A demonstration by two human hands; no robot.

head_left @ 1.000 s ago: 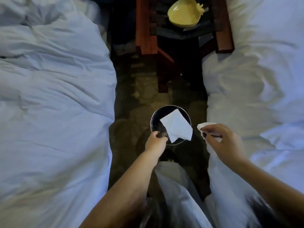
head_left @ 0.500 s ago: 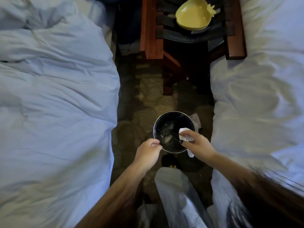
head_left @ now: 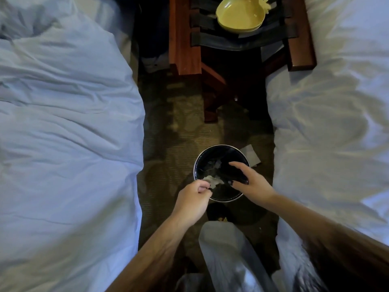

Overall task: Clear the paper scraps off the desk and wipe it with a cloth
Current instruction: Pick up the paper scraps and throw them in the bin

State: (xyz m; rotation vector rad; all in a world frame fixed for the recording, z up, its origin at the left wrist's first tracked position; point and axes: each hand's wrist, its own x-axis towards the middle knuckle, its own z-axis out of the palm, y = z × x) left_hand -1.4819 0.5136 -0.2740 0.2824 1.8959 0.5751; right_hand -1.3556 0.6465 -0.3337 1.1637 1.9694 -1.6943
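1. Head view, hands: the left hand (head_left: 192, 202) is seen at 8 o'clock of the bin (head_left: 221, 146). Its fingers are curled at the rim and appear to pinch it. The right hand (head_left: 251, 183) is held over the opening from 4 o'clock with its fingers spread wide, and nothing is held in it.
2. Head view, task things: pale paper scraps (head_left: 212, 180) are seen lying inside the bin. One stray scrap (head_left: 250, 155) lies on the floor (head_left: 168, 133), just beside the bin at 2 o'clock.
3. Risk: the stray scrap may be overlooked, since it is dimly lit and half hidden behind the rim.
4. Risk: the bin may be tipped if the rim is pulled by the left fingers, and the scraps would be spilled between the two beds.
5. Risk: no cloth is seen, so wiping is judged not yet begun. The yellow dish (head_left: 240, 15) on the slatted wooden bench (head_left: 183, 39) at 12 o'clock could be knocked off by a careless wipe.
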